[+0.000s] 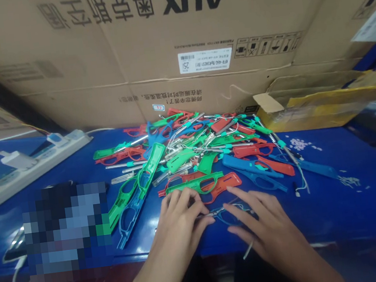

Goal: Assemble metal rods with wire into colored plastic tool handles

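In front of me lies a blue lighter casing half (227,217), its loop handle showing between my hands, with thin wires over it. My left hand (182,215) has thumb and forefinger closed on the casing's left end, where a slim metal part shows; the fingers partly hide it. My right hand (261,219) bends over the other end, forefinger at the wires and thumb near the loop. A thin pale rod (248,249) sticks out under that hand. Just beyond my fingertips lie a green casing half (196,184) and an orange casing half (226,185).
A heap of red, green and blue lighter casings and metal tubes (136,142) covers the table's middle. Small white pieces (300,143) lie at right near an open carton (321,108). A power strip (39,161) stands at left; a large cardboard sheet (148,40) rises behind.
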{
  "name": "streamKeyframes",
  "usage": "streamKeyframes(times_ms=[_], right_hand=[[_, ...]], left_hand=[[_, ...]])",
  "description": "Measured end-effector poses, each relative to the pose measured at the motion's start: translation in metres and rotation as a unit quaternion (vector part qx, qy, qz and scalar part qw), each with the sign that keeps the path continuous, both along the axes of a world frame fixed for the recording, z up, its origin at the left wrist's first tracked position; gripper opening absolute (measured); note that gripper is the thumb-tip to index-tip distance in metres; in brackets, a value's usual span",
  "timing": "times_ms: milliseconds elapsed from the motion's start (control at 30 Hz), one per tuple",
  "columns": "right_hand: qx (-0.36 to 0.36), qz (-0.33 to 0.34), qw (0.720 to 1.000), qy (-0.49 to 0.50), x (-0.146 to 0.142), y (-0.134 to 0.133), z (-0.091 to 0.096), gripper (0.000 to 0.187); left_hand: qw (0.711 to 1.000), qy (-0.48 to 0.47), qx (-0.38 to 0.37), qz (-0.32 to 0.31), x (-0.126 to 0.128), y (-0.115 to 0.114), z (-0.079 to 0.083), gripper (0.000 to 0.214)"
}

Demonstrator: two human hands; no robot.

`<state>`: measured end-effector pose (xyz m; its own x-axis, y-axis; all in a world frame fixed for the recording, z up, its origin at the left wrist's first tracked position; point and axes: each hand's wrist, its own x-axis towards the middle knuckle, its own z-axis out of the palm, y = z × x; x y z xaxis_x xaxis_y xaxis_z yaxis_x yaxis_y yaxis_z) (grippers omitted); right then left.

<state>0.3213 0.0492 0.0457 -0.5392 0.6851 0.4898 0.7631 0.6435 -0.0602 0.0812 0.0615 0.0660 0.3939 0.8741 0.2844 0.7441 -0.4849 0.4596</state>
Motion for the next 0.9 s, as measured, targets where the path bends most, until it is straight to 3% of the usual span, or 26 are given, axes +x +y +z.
streamKeyframes(times_ms=[333, 900], right_hand=[[-0.012, -0.012, 1.000, 0.013, 0.0016, -0.0018, -0.0051, 0.030], [-0.095, 0.000, 0.995, -0.015, 0.0042, 0.0031, -0.0043, 0.030]], left_hand=[[0.998, -0.033, -0.046, 0.015, 0.0001, -0.0026, 0.0003, 0.004], [0.998, -0.052, -0.016, -0.004, 0.0013, -0.0016, -0.0043, 0.007]])
